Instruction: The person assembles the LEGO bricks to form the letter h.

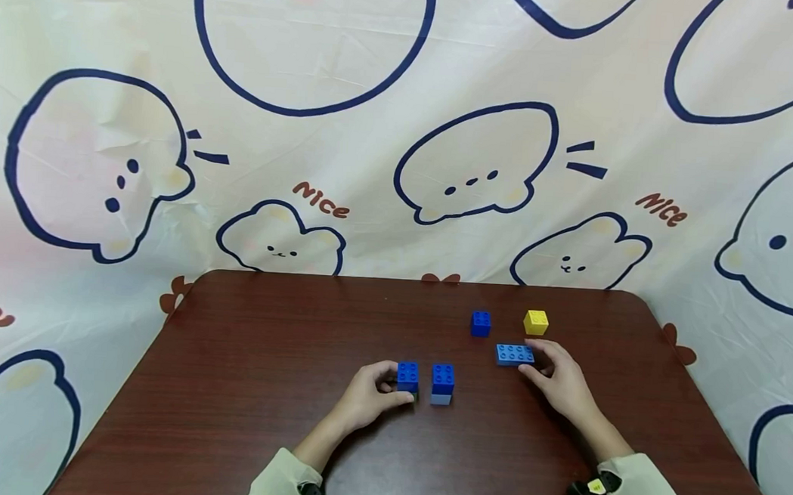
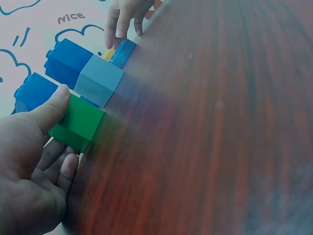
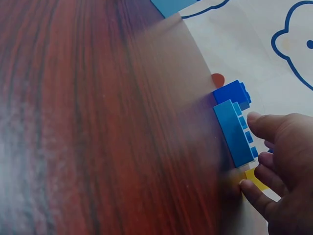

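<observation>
My left hand (image 1: pixel 371 397) holds a two-brick stack, a dark blue toy brick (image 1: pixel 408 375) on a green brick (image 2: pixel 78 121). Its thumb lies along the near side, other fingers partly hidden behind. Just right stands a second stack, a dark blue brick (image 1: pixel 443 377) over a pale blue one (image 1: pixel 441 399). Over on the right, a long light blue brick (image 1: pixel 514 355) lies studs up. The fingers of my right hand (image 1: pixel 563 380) are spread about its right end, thumb on the near side; in the right wrist view they hover close by its studs (image 3: pixel 248 136).
Behind the long brick sit a small dark blue brick (image 1: pixel 480 324) and a yellow brick (image 1: pixel 536 323), near the far edge of the brown table (image 1: pixel 247 344). A patterned cloth (image 1: pixel 374 163) hangs behind the table.
</observation>
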Action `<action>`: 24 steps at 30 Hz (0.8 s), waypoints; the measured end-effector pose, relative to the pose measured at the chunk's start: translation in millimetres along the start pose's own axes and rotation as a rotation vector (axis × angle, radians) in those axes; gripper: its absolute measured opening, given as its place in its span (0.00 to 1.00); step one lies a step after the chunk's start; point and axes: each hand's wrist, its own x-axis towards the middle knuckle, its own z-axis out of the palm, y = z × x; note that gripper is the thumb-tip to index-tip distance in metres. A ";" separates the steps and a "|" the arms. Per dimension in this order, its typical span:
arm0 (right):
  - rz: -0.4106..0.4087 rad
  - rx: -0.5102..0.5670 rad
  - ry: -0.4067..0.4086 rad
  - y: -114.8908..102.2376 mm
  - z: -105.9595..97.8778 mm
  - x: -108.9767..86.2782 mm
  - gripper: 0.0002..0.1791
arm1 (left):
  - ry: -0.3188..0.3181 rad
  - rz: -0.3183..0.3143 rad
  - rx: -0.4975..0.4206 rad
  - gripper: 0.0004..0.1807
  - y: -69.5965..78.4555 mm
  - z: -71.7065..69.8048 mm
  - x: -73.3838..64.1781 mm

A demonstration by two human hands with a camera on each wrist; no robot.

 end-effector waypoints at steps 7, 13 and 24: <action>0.023 -0.021 -0.042 2.0 2.6 3.6 0.28 | 0.001 0.005 -0.010 0.15 -1.3 -0.3 -0.5; 0.026 -0.036 -0.067 3.0 6.1 5.8 0.26 | 0.003 0.013 -0.009 0.16 -1.5 -0.6 -0.3; -0.006 -0.053 -0.013 0.1 10.6 5.3 0.21 | 0.017 0.016 -0.004 0.16 -1.8 0.6 0.9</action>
